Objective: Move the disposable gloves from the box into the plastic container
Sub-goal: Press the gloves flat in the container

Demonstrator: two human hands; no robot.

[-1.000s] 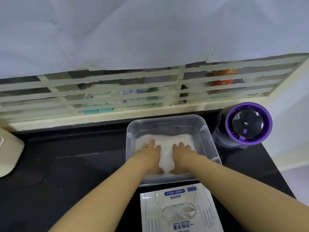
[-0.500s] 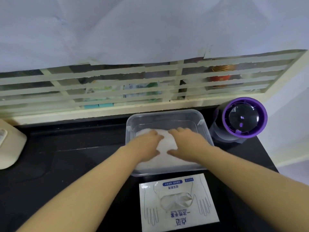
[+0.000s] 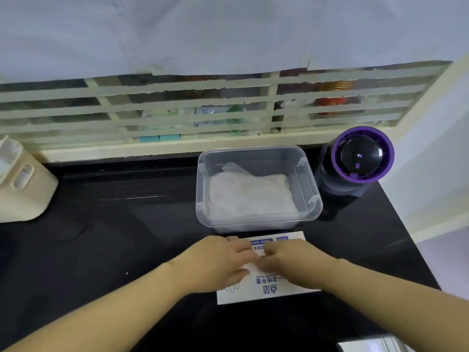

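Left hand (image 3: 215, 260), right hand (image 3: 294, 265) moved, hiding box (image 3: 269, 289) opening

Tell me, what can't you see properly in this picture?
- Head view: the left hand and right hand cover the box opening, hiding its contents.
- Head view: blur hides whether either hand grips the box.
- Head view: tape strips obscure the things behind the window.
- Head view: the bottom edge cuts off a pale object.

I see a black countertop (image 3: 114, 250) running under a window (image 3: 177, 107) crossed with pale tape strips. White sheeting (image 3: 203, 34) covers its upper part. A cream holder (image 3: 22, 189) sits far left. A purple-ringed gadget (image 3: 355, 161), maybe a fan, stands at right beside a white wall (image 3: 431, 174). The light is soft.
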